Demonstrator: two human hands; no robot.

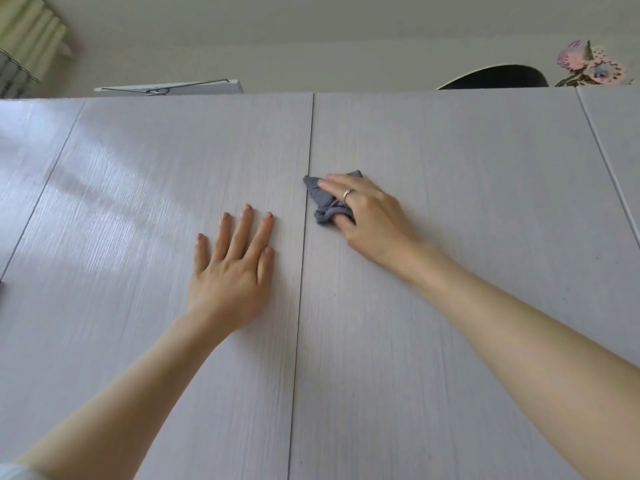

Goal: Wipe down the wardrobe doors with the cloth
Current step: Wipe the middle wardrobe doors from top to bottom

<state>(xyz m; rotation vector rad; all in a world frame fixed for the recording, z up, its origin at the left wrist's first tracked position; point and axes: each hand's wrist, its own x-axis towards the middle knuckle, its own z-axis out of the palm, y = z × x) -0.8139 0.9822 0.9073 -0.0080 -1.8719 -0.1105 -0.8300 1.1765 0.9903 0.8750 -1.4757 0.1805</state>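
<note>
Cloth (323, 199) half hidden under right hand (367, 216), fingers curled gripping; left hand (235, 268) fingers spread on door (156, 202)

Pale grey-white doors, one blue-grey cloth.

Wardrobe doors (450, 237) in pale lilac-grey with fine vertical wood-grain streaks, split by thin dark seams. Crumpled cloth (323, 200) in slate blue-grey. Silver ring (347, 193) on the right hand (369, 216). Above: off-white wall (311, 39), pale green curtain (24, 29), pink-and-blue patterned flowers (588, 64), black curved object (495, 77).
</note>
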